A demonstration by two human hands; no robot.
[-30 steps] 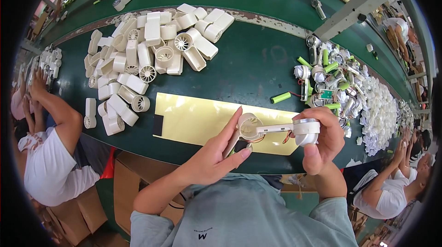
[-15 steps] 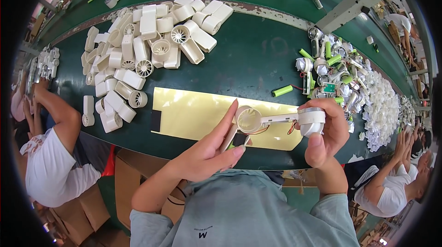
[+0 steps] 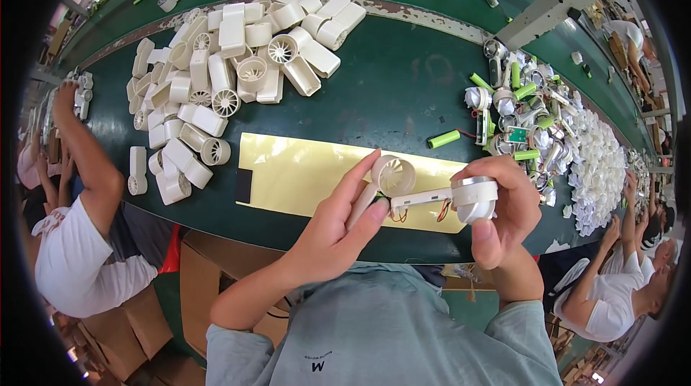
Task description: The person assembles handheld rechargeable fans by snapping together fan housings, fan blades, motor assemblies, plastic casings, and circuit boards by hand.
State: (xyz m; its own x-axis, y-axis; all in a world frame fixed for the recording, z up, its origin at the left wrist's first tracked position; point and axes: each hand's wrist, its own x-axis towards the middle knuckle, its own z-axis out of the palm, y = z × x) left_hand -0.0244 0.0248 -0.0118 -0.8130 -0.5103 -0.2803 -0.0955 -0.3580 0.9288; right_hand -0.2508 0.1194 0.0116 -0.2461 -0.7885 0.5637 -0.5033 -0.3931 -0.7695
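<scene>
My left hand (image 3: pixel 335 231) is closed round the handle of a cream handheld-fan housing (image 3: pixel 396 174), whose round ring with a spoked grille points up. In my right hand (image 3: pixel 512 206) is a fan motor assembly (image 3: pixel 475 200), a round head with a silver rim and white lower part. From it a narrow white strip (image 3: pixel 426 197) with thin red and dark wires reaches left to the housing's handle, near my left thumb. The thumb covers most of the handle's opening, so how far the strip sits in it is hidden. Both parts are over a yellow sheet (image 3: pixel 288 170).
Many cream housings (image 3: pixel 234 33) are heaped at the left. At right lie motor assemblies with green batteries (image 3: pixel 525 91), beside a pile of white fan wheels (image 3: pixel 594 163). One loose green battery (image 3: pixel 444 139) lies nearer. A metal post (image 3: pixel 568 1) stands far right; co-workers sit either side.
My right hand has brought the motor assembly left and slightly down, its strip's end now at the housing's handle. The housing has shifted slightly right and up; the black piece in its handle is now mostly covered.
</scene>
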